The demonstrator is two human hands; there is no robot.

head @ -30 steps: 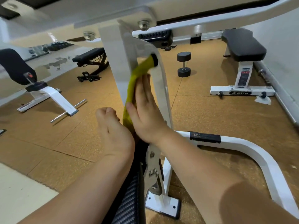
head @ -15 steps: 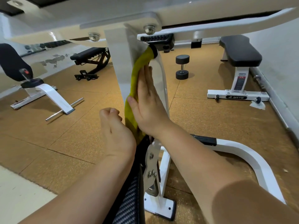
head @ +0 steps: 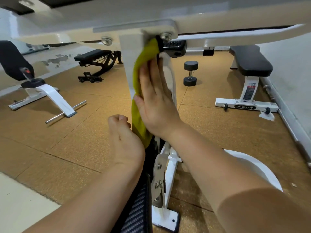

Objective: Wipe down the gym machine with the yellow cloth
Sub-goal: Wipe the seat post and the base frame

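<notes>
Cloth [head: 140, 76] pressed on machine upright [head: 128, 64] by right hand [head: 155, 100], open floor [head: 80, 135] beside

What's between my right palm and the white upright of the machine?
The yellow cloth: the right hand presses it flat against the white upright, seen in the head view.
</notes>
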